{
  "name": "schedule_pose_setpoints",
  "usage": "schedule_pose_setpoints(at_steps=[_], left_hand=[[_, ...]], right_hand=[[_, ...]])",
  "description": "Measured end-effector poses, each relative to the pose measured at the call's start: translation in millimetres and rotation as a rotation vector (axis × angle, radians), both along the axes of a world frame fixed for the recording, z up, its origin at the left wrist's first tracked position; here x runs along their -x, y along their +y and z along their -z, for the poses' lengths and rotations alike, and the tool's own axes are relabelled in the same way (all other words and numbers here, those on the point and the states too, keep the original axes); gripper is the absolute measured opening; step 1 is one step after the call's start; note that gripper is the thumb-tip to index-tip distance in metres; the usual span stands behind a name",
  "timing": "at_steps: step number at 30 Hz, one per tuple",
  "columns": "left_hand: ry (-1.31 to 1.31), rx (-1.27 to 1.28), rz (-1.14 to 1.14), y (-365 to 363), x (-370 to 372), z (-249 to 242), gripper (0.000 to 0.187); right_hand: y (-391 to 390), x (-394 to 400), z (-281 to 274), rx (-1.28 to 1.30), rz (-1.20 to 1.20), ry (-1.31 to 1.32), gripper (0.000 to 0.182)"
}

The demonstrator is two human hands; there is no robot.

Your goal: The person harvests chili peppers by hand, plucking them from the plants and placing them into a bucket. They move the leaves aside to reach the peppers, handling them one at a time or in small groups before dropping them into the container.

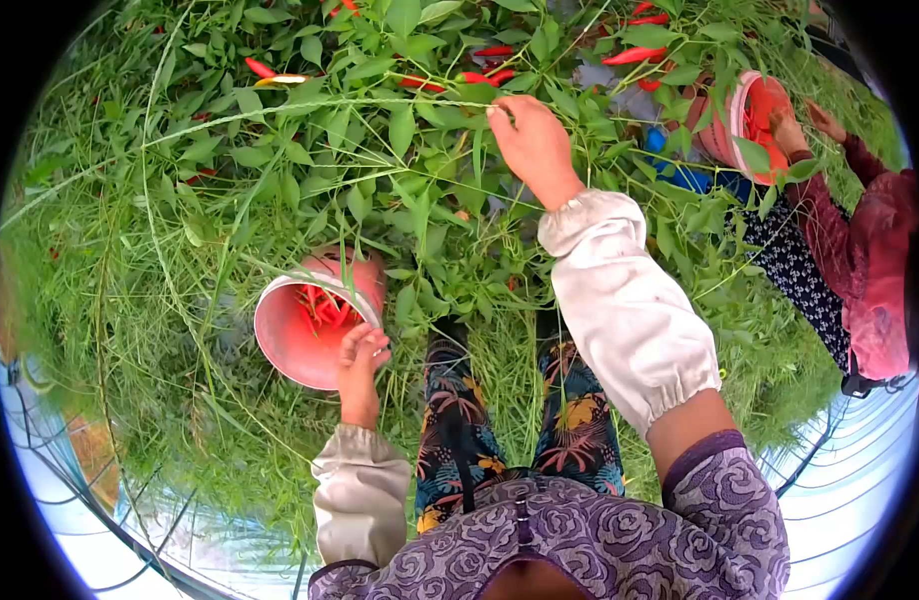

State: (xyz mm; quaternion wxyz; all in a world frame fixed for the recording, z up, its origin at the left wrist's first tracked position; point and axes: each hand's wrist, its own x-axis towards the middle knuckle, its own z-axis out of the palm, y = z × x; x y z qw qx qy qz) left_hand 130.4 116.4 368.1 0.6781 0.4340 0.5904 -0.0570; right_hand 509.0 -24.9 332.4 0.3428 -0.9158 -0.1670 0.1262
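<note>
My left hand (363, 362) is closed on the rim of a pink bucket (302, 352), which is tilted so its opening shows. Several red chillies (325, 308) lie inside it. Among the leaves at the upper middle, my right hand (532, 140) has its fingers pressed together; leaves and blur hide what they hold, if anything. Just left of those fingers hang red chillies (477, 78) on the plant. More red chillies (635, 56) grow to the upper right of my right hand.
A co-worker (865, 250) at the right has hands at another pink bucket (742, 125) filled with red chillies. Dense green plants (160, 300) and long grass stems surround me. A red chilli and a pale one (282, 79) hang at the upper left.
</note>
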Motion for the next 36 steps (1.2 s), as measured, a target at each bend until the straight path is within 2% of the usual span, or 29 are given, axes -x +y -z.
schedule_pose_setpoints(at_steps=[3, 5, 7, 9, 11, 15, 16, 17, 19, 21, 22, 23, 25, 27, 29, 30, 31, 33, 34, 36], left_hand=[[-0.056, 0.039, 0.088, -34, -30, -21, 0.026], [-0.074, 0.037, 0.108, -45, -40, -27, 0.024], [-0.100, 0.041, 0.117, -52, -52, -32, 0.023], [-0.145, -0.082, 0.159, -60, -67, -39, 0.021], [-0.202, -0.109, 0.176, -68, -86, -43, 0.021], [-0.403, -0.355, 0.521, -80, -157, -47, 0.016], [-0.420, -0.402, 0.545, -80, -180, -41, 0.016], [-0.438, -0.448, 0.567, -79, -201, -30, 0.017], [-0.325, -0.592, 0.591, -70, -225, 15, 0.021], [-0.157, -0.881, 0.728, -61, -238, 53, 0.026], [-0.088, -0.936, 0.814, -59, -246, 58, 0.029], [-0.086, -0.929, 0.819, -62, -249, 59, 0.029], [0.210, -0.697, 1.120, -65, -254, 61, 0.029], [0.209, -0.755, 1.128, -68, -248, 66, 0.026], [0.205, -0.516, 0.756, -59, -239, 73, 0.021], [0.038, -0.395, 0.524, -53, -219, 93, 0.017], [0.000, -0.135, 0.235, -52, -221, 60, 0.013], [-0.172, 0.186, -0.104, -38, -191, 63, 0.012], [-0.165, 0.178, -0.103, -35, -181, 70, 0.012], [-0.150, 0.345, -0.388, -33, -164, 82, 0.009]], right_hand=[[42, -8, 34, 0.384, -0.083, 0.195, 0.041], [44, 7, 48, 0.469, -0.164, 0.279, 0.039], [24, 38, 52, 0.210, -0.171, -0.014, 0.031], [-3, 61, 46, 0.141, -0.192, 0.017, 0.029], [-29, 84, 53, 0.198, -0.289, -0.020, 0.033], [-52, 109, 58, 0.244, -0.518, -0.171, 0.043], [-57, 113, 64, 0.310, -0.554, -0.056, 0.044], [-60, 114, 64, 0.311, -0.550, -0.052, 0.044], [-65, 114, 61, 0.255, -0.509, -0.107, 0.045], [-71, 107, 56, 0.204, -0.497, -0.133, 0.043], [-74, 104, 55, 0.198, -0.539, -0.132, 0.041], [-78, 103, 55, 0.189, -0.580, -0.129, 0.039], [-78, 103, 58, 0.197, -0.607, -0.117, 0.036], [-80, 107, 61, 0.198, -0.634, -0.105, 0.032], [-84, 111, 60, 0.138, -0.511, -0.110, 0.025], [-87, 111, 60, 0.131, -0.508, -0.102, 0.025], [-89, 110, 58, 0.115, -0.508, -0.137, 0.022], [-88, 108, 55, 0.089, -0.507, -0.167, 0.018], [-86, 107, 54, 0.078, -0.532, -0.154, 0.018], [-82, 109, 55, 0.061, -0.556, -0.134, 0.017]])
